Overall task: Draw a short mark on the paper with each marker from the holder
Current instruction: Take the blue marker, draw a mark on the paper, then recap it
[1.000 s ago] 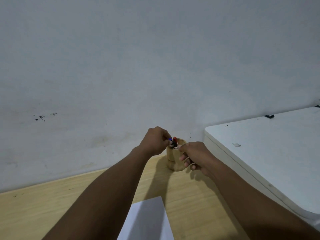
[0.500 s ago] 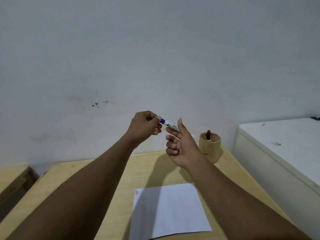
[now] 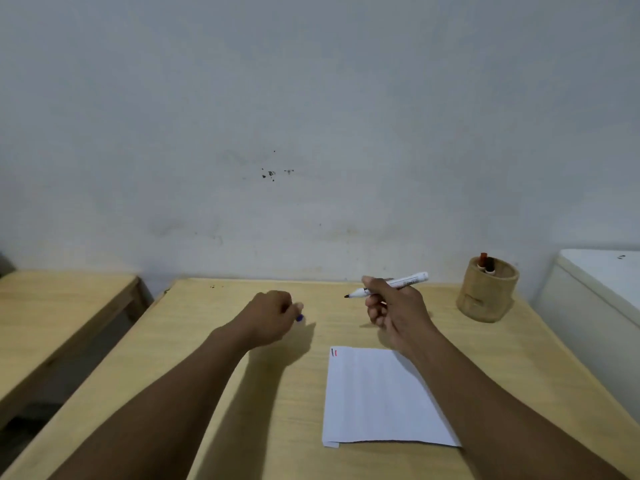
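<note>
Your right hand (image 3: 394, 310) grips the uncapped marker (image 3: 388, 285) mid-frame, tip pointing left; your left hand (image 3: 268, 317) clutches its blue cap (image 3: 299, 318).

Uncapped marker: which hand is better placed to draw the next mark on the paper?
Right. The right hand holds the marker, tip bare, just beyond the paper with its marks. The left hand is closed on the blue cap, off to the paper's left.

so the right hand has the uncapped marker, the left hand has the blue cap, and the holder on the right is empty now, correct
Not quite: the holder is not empty. The head view shows two markers standing in it. The rest holds: the right hand grips the uncapped marker, and the left hand is closed on the blue cap.
</note>
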